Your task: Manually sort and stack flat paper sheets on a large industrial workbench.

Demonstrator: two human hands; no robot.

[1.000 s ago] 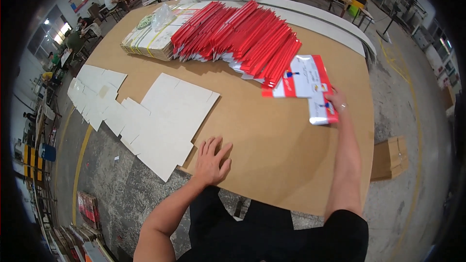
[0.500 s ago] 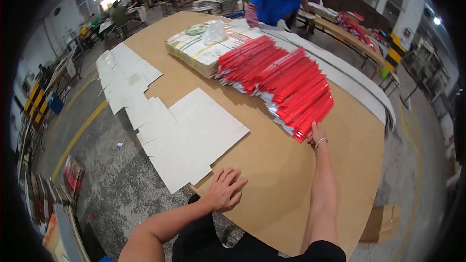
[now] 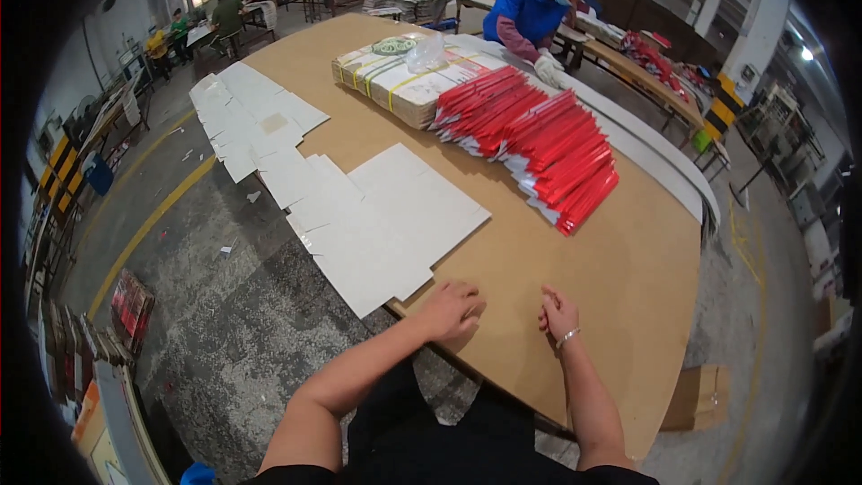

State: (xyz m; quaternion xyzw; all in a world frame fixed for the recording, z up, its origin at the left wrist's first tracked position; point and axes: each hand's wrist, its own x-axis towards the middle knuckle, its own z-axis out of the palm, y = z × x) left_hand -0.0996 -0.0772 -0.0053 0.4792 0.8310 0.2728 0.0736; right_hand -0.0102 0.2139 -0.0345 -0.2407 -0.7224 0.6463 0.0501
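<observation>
My left hand [image 3: 453, 310] rests on the brown tabletop [image 3: 525, 256] by its near edge, close to the corner of the white cardboard sheets [image 3: 359, 216]. Its fingers are loosely bent and hold nothing I can see. Farther right, my right hand [image 3: 558, 314], with a bracelet at the wrist, is over the bare board. Its fingers are curled in and no object shows in them. Beyond it, a fanned row of glossy red flat folded pieces [image 3: 561, 148] with white edges slants across the table, apart from both hands.
A strapped stack of printed cardboard [image 3: 395, 90] with a clear plastic bag [image 3: 426, 54] on top adjoins the red row. Across the table stands a co-worker in blue [image 3: 521, 11], wearing gloves. White strips [image 3: 664, 162] line the far right edge. A carton [image 3: 696, 398] sits below right.
My right hand has let go of the near end of the red row and drawn back toward me. My left hand has shifted slightly right. The co-worker's gloved hands have moved right.
</observation>
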